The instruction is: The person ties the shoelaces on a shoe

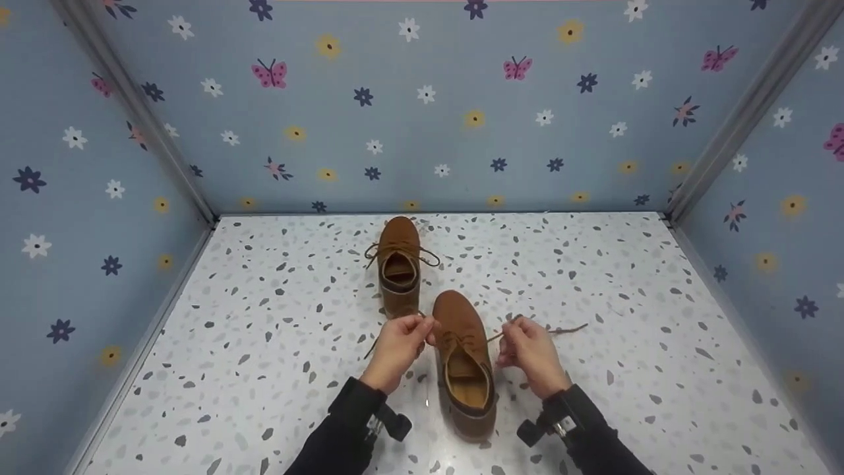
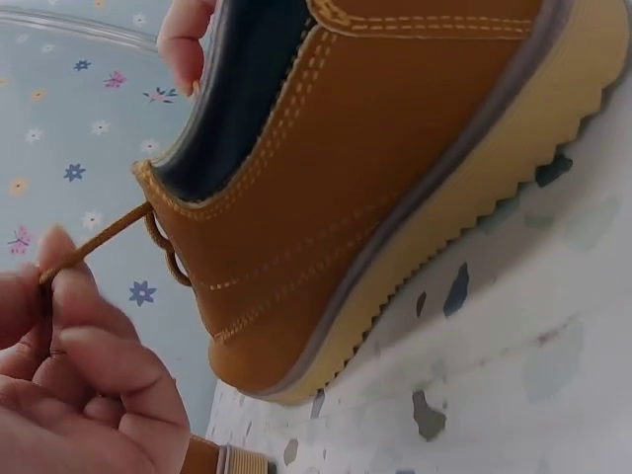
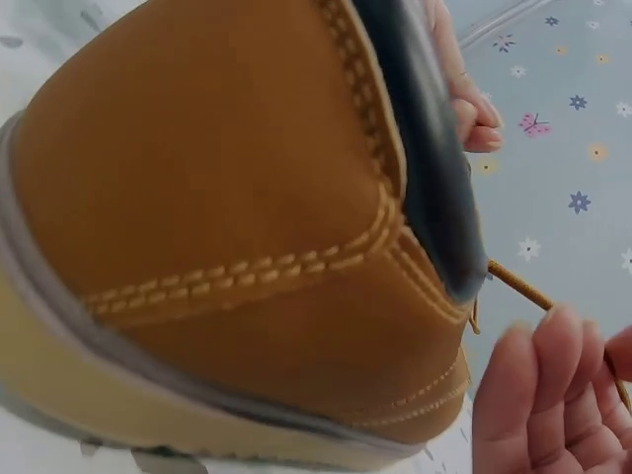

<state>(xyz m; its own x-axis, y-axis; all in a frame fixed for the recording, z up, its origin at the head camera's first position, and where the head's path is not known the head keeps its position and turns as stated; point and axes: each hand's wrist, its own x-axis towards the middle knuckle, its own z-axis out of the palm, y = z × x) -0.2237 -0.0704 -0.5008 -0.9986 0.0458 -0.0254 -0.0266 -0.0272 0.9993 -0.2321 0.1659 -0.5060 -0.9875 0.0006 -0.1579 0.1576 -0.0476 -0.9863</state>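
Note:
A brown lace-up shoe (image 1: 459,316) with a light sole stands upright between the two hands, its toe pointing away. On its left side, the left hand (image 1: 401,346) pinches one end of the shoelace (image 2: 104,237), drawn taut from the top eyelets in the left wrist view. The right hand (image 1: 531,353) pinches the other shoelace end (image 3: 521,284) on the opposite side; its loose tail (image 1: 568,329) sticks out to the right past the fingers. Both laces spread apart, uncrossed, from the shoe's opening. Neither hand touches the shoe's body.
A second brown shoe (image 1: 399,231), its lace tied in a bow, stands farther back to the left, close to the left hand. The speckled white surface (image 1: 283,396) ends at blue flowered panels (image 1: 422,132) at the back and both sides.

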